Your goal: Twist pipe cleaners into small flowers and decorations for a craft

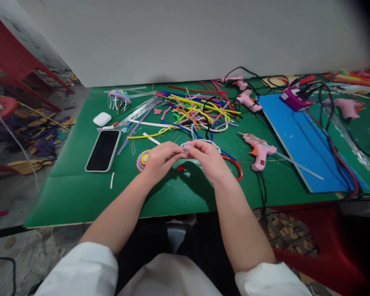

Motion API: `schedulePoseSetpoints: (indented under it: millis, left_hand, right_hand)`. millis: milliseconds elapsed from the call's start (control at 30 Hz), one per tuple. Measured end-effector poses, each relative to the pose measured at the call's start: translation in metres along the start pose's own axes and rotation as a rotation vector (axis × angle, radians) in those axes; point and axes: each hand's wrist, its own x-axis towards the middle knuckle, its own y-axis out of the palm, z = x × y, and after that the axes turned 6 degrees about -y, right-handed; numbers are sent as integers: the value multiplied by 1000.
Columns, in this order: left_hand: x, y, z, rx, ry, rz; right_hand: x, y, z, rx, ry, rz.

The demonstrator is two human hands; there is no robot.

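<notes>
Both of my hands meet over the green table (68, 193), fingertips pinched together on a small pale lilac piece (186, 149) that is mostly hidden. My left hand (165, 158) is closed at its left side, and my right hand (205, 156) is closed at its right side. A pale fuzzy loop (214, 144) shows behind my right hand. Beside my left hand lies a striped coiled disc (142, 160), partly covered. A small red piece (181, 168) rests on the table just below my fingertips.
Colourful pipe cleaners (188, 111) are heaped beyond my hands. A phone (103, 151) and white case (102, 119) lie left. On the right are a pink glue gun (259, 150), blue board (302, 144), purple power block (296, 98) and cables. Red scissor-like handles (239, 168) show beside my right wrist.
</notes>
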Motion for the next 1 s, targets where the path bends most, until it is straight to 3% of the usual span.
schedulePoseSetpoints:
  millis: [167,267,367,500,1000]
  left_hand:
    - [2,12,0,-464,-517,-81]
    - [2,19,-1,-757,-715,-89]
    - [1,23,-3,-892,-856,-126]
    - [-1,23,-5,-886,-872,-179]
    - [-4,30,-4,-879,-819,-199]
  right_hand:
    - [-2,6,1,-114,-88,-86]
    - [-2,10,0,-330,-228,-184]
    - [-2,13,-5,-645,-398,-263]
    - [-2,17,-13,-881,-494,-264]
    - [3,18,-19,-793,-435,-316]
